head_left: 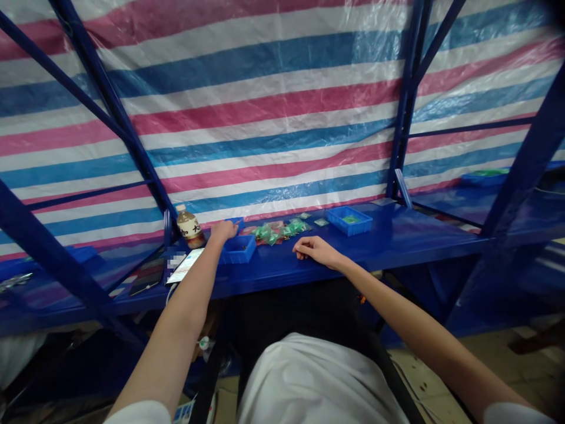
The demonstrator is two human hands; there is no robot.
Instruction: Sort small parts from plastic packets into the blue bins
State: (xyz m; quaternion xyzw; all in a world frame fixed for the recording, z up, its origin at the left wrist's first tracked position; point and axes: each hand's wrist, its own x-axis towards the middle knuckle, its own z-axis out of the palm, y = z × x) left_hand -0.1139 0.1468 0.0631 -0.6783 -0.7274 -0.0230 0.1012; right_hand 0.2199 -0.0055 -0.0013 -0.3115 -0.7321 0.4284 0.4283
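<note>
My left hand (224,229) reaches over the back of the table, a finger stretched toward a small blue bin (239,221) behind the front one. Under its wrist stands the nearer blue bin (247,257), with a few small dark pieces inside. Close to the table's front edge, my right hand (318,251) rests with its fingers curled and pressed together; whatever they may hold is hidden. Between and beyond both hands lies a pile of small clear bags with green contents (271,234). Single packets (321,222) lie to the right of the pile.
Another blue bin (349,220) with green contents stands to the right. At left are a brown drink bottle (190,227), a lit phone or tablet (185,267) with a cable, and a dark flat object (148,275). Blue metal posts (402,106) and a striped sheet (265,106) close off the back.
</note>
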